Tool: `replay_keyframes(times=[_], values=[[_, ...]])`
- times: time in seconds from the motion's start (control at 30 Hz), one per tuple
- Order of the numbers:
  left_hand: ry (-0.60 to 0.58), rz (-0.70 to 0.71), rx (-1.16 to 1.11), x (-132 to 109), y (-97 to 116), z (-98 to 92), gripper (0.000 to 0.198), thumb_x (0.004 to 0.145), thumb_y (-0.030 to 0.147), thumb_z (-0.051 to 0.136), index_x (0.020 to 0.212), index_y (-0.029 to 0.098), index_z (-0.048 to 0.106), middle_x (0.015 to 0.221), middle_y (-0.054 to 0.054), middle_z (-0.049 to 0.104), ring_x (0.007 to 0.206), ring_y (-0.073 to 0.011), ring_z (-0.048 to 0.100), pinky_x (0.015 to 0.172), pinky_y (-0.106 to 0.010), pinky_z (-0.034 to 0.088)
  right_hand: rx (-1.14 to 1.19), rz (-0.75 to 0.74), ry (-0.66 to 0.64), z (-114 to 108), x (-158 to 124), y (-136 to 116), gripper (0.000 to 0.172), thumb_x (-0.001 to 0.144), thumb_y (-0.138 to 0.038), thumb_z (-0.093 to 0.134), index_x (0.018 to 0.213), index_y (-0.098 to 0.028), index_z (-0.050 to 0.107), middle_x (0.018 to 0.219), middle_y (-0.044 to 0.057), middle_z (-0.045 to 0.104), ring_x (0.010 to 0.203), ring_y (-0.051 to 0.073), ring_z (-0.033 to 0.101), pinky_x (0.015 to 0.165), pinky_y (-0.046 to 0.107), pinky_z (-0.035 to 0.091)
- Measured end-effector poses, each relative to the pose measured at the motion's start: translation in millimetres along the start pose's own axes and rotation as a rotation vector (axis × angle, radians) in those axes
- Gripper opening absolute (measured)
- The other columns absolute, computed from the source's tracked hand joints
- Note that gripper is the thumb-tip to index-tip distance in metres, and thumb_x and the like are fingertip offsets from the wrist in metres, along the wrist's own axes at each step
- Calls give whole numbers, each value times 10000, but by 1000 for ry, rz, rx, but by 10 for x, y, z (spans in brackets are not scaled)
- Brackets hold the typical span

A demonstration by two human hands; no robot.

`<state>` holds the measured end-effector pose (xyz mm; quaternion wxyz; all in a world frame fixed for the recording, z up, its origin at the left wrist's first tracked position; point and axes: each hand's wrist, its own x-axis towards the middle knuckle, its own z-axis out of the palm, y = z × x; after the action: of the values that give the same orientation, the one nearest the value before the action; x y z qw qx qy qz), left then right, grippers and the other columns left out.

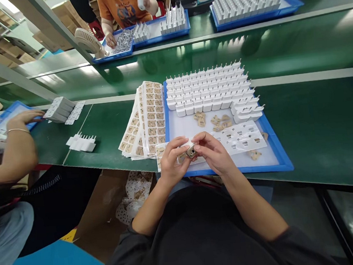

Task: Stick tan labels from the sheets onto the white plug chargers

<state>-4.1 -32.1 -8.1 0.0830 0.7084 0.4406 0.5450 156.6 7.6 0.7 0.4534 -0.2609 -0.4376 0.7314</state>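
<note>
Between my two hands, over the front edge of a blue tray (284, 162), is a small white plug adapter (191, 151) with its port face turned up toward me. My left hand (174, 159) grips it from the left side. Fingers of my right hand (213, 153) are closed on its right side and top edge. Behind my hands, rows of white plug adapters (206, 88) stand in the tray, pins up. A white sticker sheet (238, 137) with cut-outs lies by my right hand, and peeled tan scraps (221, 122) are scattered beyond it.
Fanned sticker sheets (150, 118) lie left of the tray on the green bench (318, 128). Further left are loose adapters (81, 142), a stack of adapters (59, 109) and a co-worker's arm (19, 138). Across the bench a person in orange (125, 9) works at trays. Below sits a cardboard box (109, 208).
</note>
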Motion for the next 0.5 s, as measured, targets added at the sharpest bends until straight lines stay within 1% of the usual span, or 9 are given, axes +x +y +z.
replay_keyframes(times=[0.1, 0.17, 0.23, 0.33, 0.4, 0.5], values=[[9, 78, 33, 6, 5, 8, 329, 855, 110, 706, 1119, 266, 586, 1217, -79, 682, 1216, -242, 647, 1008, -476, 567, 24, 0, -7, -2, -4, -3, 144, 851, -333, 746, 936, -238, 679, 848, -17, 538, 713, 119, 587, 626, 260, 573], [16, 96, 38, 2, 0, 7, 363, 846, 91, 711, 1134, 269, 582, 1218, -82, 680, 1217, -244, 646, 997, -475, 576, 46, 10, -25, -10, -5, -13, 128, 856, -326, 737, 936, -238, 687, 847, -14, 544, 719, 122, 595, 637, 265, 579], [16, 78, 9, -6, -16, 0, 379, 833, 89, 728, 1137, 262, 580, 1214, -88, 681, 1214, -250, 648, 995, -479, 579, 55, 28, -49, -20, -3, -26, 155, 839, -328, 747, 951, -234, 695, 855, -9, 540, 744, 133, 599, 647, 279, 590], [6, 2, -70, -23, -37, -22, 407, 810, 88, 758, 1140, 248, 581, 1218, -102, 679, 1209, -252, 649, 1009, -478, 569, 6, 25, -70, -27, 4, -36, 235, 815, -337, 767, 1012, -232, 693, 873, -3, 526, 769, 145, 592, 647, 289, 594], [-1, -45, -99, -34, -30, -37, 406, 811, 104, 768, 1142, 246, 580, 1223, -106, 679, 1200, -249, 654, 1010, -471, 566, -81, -42, -40, -14, 5, -32, 220, 849, -350, 737, 1028, -237, 674, 846, -3, 524, 760, 147, 579, 623, 275, 576], [-15, -99, -93, -44, 19, -59, 383, 816, 155, 783, 1136, 240, 589, 1203, -108, 689, 1163, -244, 673, 974, -436, 580, -325, -239, 64, 33, -14, -18, 107, 920, -344, 661, 950, -242, 644, 858, 17, 543, 775, 159, 564, 594, 265, 541]])
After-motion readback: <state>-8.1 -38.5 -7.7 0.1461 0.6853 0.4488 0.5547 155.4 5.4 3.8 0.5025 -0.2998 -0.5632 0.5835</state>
